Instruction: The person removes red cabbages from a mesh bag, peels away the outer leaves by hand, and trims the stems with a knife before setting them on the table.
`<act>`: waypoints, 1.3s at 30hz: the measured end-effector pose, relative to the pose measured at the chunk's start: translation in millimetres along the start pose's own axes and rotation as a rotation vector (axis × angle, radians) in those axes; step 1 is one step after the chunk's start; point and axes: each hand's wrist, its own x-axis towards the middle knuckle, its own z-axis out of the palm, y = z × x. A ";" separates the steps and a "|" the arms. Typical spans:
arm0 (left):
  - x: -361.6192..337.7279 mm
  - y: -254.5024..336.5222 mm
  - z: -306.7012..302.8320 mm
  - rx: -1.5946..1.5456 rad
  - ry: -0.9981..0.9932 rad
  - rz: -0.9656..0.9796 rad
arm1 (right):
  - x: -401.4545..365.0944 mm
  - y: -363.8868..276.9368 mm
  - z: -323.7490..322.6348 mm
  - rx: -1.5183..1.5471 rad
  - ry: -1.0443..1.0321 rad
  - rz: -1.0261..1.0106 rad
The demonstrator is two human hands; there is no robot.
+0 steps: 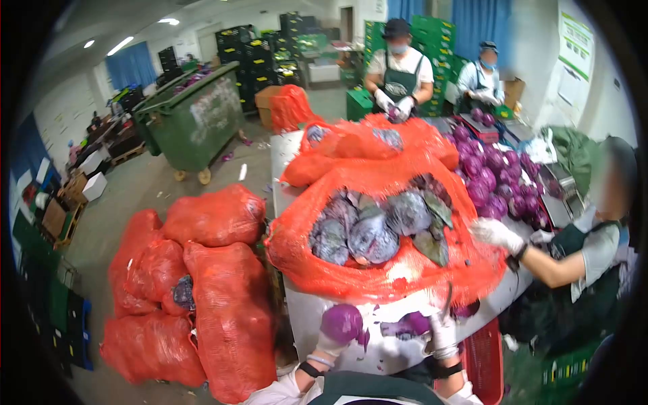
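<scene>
My gloved left hand (331,345) is closed around a peeled purple cabbage (342,322) above the near edge of the table. In my gloved right hand (443,337) is what looks like a knife (449,297), its thin dark blade pointing up and away from me; the handle is hidden by my fingers. Purple leaf trimmings (405,325) lie on the table between my hands. Just beyond them, an opened orange mesh sack (378,283) holds several unpeeled purple cabbages (373,237) with dull outer leaves.
A red crate (484,361) stands below the table's near edge. Full mesh sacks (229,310) are piled on the floor at left, near a green wheeled bin (202,128). Peeled cabbages (496,172) heap at right, where a co-worker's gloved hand (496,234) reaches in. Two people work beyond.
</scene>
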 end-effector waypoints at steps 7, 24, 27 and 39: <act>48.8 0.5 27.5 -2.384 -0.142 -0.881 | -49.5 -14.8 -108.1 -0.903 0.197 -0.090; 40.7 58.9 56.9 -0.615 -0.496 -0.369 | -32.8 -8.7 52.1 1.180 -0.243 0.707; 50.3 61.8 49.4 -0.174 -0.550 -0.284 | -28.8 9.1 50.8 1.243 -0.225 0.728; -18.0 -51.2 107.1 -0.006 -0.772 -0.280 | 8.2 7.8 26.4 1.136 -0.301 0.591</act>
